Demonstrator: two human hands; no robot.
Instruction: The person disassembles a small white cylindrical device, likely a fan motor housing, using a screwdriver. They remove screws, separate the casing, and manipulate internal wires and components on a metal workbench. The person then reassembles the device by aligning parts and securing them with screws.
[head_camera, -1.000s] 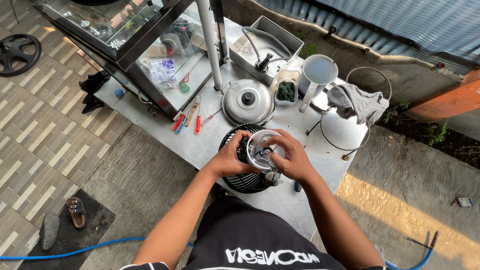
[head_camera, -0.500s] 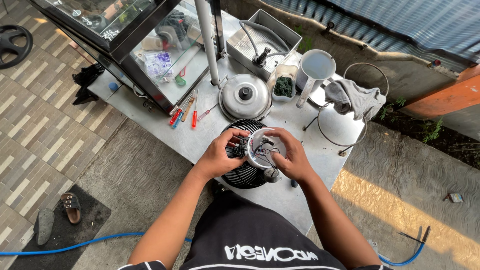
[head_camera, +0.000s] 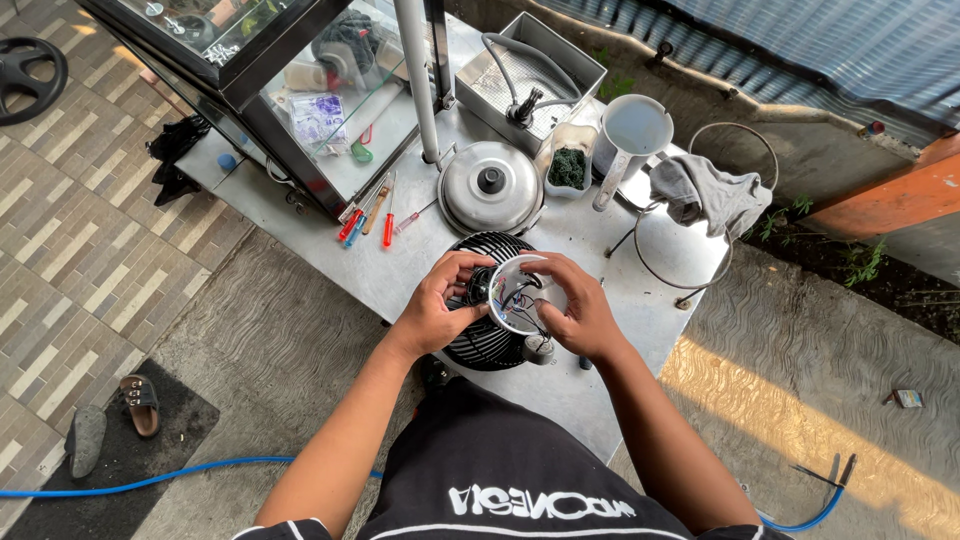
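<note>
Two hands, ours, now meet closer over the black ribbed fan motor housing on the grey metal table. Left hand and right hand both clamp the round white plastic cap with coloured wires, tilted more upright than a second ago. Red-handled screwdrivers lie apart, untouched; wiring inspection appears underway.

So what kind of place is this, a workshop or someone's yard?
Probably an outdoor repair spot beside a street stall: a metal table on pavement, screwdrivers lying out, and both hands, left and right, on a fan motor housing with wires exposed.
</note>
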